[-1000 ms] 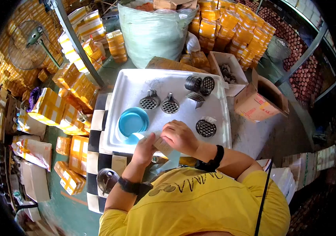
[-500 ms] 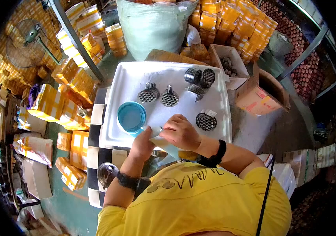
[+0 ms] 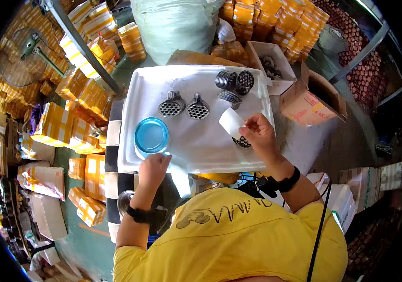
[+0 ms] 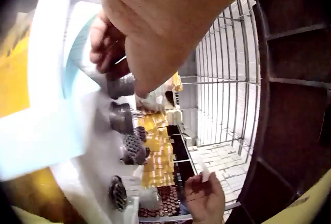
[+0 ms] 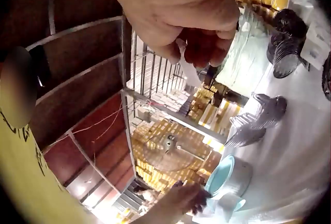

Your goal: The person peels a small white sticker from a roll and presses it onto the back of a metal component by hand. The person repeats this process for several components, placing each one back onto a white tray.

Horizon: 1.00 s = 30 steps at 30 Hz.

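My right hand (image 3: 260, 136) pinches a small white label (image 3: 230, 121) between thumb and fingers, raised over the right part of a white foam tray (image 3: 128, 113). The label partly covers a dark perforated round piece (image 3: 242, 142). At the tray's front edge, my left hand (image 3: 153, 170) pinches a pale blue strip (image 3: 181, 178) that hangs down toward the body. Just beyond that hand lies a light-blue round roll (image 3: 138, 137). Dark pieces with honeycomb holes (image 3: 197, 108) and several stacked dark ones (image 3: 226, 80) lie farther back.
A checkered surface (image 3: 111, 160) shows left of the tray, with a metal bowl (image 3: 125, 199) near the left forearm. An open cardboard box (image 3: 311, 103) stands to the right, and a white box (image 3: 271, 66) behind it. Taped yellow boxes (image 3: 95, 176) line the left floor.
The hands, close together before, have parted. My right hand has moved right and up with the white label; my left has shifted left, holding the pale blue strip.
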{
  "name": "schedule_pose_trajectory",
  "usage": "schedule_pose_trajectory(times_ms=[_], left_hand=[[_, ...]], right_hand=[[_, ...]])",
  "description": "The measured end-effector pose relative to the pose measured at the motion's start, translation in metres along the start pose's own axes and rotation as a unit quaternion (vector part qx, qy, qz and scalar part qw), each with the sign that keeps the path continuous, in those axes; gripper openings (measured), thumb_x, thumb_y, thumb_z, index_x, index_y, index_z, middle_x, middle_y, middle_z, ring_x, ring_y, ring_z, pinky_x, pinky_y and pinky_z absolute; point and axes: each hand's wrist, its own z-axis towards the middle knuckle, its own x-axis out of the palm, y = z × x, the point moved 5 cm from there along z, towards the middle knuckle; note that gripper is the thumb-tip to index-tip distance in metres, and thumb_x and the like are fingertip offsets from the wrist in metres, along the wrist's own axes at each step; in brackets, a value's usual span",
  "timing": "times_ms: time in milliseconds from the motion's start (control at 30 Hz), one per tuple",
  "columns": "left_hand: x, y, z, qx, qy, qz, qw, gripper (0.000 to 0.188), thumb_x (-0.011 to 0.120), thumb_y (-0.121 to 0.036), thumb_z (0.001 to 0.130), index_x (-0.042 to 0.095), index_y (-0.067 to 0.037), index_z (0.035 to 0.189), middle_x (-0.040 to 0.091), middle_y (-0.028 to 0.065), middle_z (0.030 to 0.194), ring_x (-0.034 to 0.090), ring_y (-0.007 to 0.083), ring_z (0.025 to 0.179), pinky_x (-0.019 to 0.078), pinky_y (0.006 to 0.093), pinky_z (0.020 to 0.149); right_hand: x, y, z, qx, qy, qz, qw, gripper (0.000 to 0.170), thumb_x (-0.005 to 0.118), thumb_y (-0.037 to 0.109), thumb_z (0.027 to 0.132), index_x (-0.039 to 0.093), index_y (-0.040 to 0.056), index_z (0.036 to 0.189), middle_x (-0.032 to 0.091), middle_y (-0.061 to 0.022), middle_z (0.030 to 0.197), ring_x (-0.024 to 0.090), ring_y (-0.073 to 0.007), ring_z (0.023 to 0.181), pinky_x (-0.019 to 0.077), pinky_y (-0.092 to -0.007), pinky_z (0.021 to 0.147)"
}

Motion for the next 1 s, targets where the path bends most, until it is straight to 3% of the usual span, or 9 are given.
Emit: schedule_pose_trajectory(times_ms=[67, 200, 300, 400, 433, 567, 767, 867, 1000], left_hand=[[-0.018, -0.032, 0.018, 0.144, -0.141, -0.069, 0.977, 0.017, 0.061, -0.020, 0.076, 0.061, -0.002, 0.077, 0.060, 0.0141, 0.074, 0.057, 0.0308, 0.066, 0.0450, 0.0374, 0.060], [-0.002, -0.082, 0.085, 0.286, -0.176, -0.012, 0.942, 0.014, 0.064, -0.016, 0.072, 0.061, -0.005, 0.080, 0.060, 0.0100, 0.082, 0.055, 0.0287, 0.084, 0.0438, 0.0373, 0.073], [0.024, -0.103, 0.132, 0.214, -0.135, 0.167, 0.953, 0.030, 0.062, -0.031, 0.076, 0.064, -0.005, 0.089, 0.060, 0.0125, 0.098, 0.049, 0.0298, 0.104, 0.0406, 0.0409, 0.083], [0.049, -0.105, 0.164, 0.130, -0.020, 0.315, 0.940, 0.045, 0.060, -0.046, 0.074, 0.063, -0.007, 0.097, 0.058, 0.0108, 0.107, 0.045, 0.0297, 0.111, 0.0367, 0.0440, 0.089], [0.053, -0.103, 0.172, 0.085, 0.032, 0.318, 0.944, 0.048, 0.057, -0.050, 0.073, 0.064, -0.012, 0.102, 0.057, 0.0070, 0.111, 0.042, 0.0251, 0.116, 0.0282, 0.0435, 0.097], [0.059, -0.091, 0.197, 0.011, 0.099, 0.278, 0.955, 0.045, 0.056, -0.047, 0.073, 0.064, -0.011, 0.100, 0.057, 0.0085, 0.112, 0.046, 0.0268, 0.112, 0.0313, 0.0410, 0.094], [0.070, -0.093, 0.200, 0.060, 0.086, 0.282, 0.954, 0.042, 0.056, -0.048, 0.073, 0.064, -0.013, 0.096, 0.062, 0.0078, 0.103, 0.055, 0.0276, 0.101, 0.0315, 0.0513, 0.090], [0.063, -0.095, 0.197, 0.036, 0.106, 0.238, 0.965, 0.044, 0.057, -0.047, 0.073, 0.063, -0.011, 0.097, 0.062, 0.0078, 0.103, 0.055, 0.0265, 0.101, 0.0299, 0.0515, 0.091], [0.064, -0.093, 0.200, 0.102, 0.010, 0.279, 0.955, 0.026, 0.053, -0.033, 0.078, 0.061, -0.013, 0.094, 0.063, 0.0086, 0.097, 0.060, 0.0284, 0.091, 0.0439, 0.0435, 0.079]], right_hand=[[-0.014, -0.009, -0.004, 0.000, -0.025, -0.016, 1.000, 0.025, 0.063, 0.003, 0.075, 0.048, 0.0041, 0.095, 0.052, -0.0014, 0.080, 0.053, -0.0079, 0.073, 0.0460, -0.0213, 0.066], [-0.024, 0.007, -0.018, 0.018, -0.058, 0.003, 0.998, 0.033, 0.058, -0.002, 0.076, 0.046, 0.0033, 0.106, 0.050, -0.0030, 0.085, 0.052, -0.0090, 0.077, 0.0456, -0.0220, 0.067], [-0.036, 0.007, -0.031, 0.028, -0.062, -0.002, 0.998, 0.037, 0.055, -0.001, 0.078, 0.043, 0.0031, 0.112, 0.050, -0.0046, 0.092, 0.052, -0.0111, 0.084, 0.0451, -0.0248, 0.074], [-0.049, 0.000, -0.046, 0.019, -0.079, 0.030, 0.996, 0.034, 0.054, 0.002, 0.080, 0.043, 0.0023, 0.112, 0.050, -0.0067, 0.098, 0.052, -0.0130, 0.089, 0.0444, -0.0272, 0.079], [-0.054, -0.001, -0.050, 0.015, -0.087, 0.033, 0.996, 0.033, 0.054, 0.003, 0.080, 0.043, 0.0021, 0.112, 0.051, -0.0072, 0.099, 0.052, -0.0133, 0.090, 0.0442, -0.0275, 0.080], [-0.071, -0.005, -0.065, 0.038, -0.117, 0.017, 0.992, 0.032, 0.053, 0.004, 0.081, 0.043, 0.0017, 0.112, 0.051, -0.0084, 0.102, 0.052, -0.0145, 0.094, 0.0426, -0.0287, 0.084], [-0.089, -0.008, -0.075, 0.022, -0.156, 0.018, 0.987, 0.031, 0.051, 0.004, 0.082, 0.043, 0.0017, 0.112, 0.052, -0.0067, 0.100, 0.052, -0.0133, 0.092, 0.0429, -0.0283, 0.083], [-0.091, -0.007, -0.075, 0.014, -0.163, 0.014, 0.986, 0.031, 0.051, 0.003, 0.082, 0.044, 0.0010, 0.112, 0.052, -0.0065, 0.100, 0.051, -0.0133, 0.092, 0.0428, -0.0282, 0.083], [-0.094, -0.011, -0.072, 0.020, -0.172, 0.044, 0.984, 0.029, 0.051, 0.004, 0.082, 0.046, -0.0004, 0.110, 0.054, -0.0059, 0.098, 0.052, -0.0120, 0.089, 0.0434, -0.0264, 0.079]])
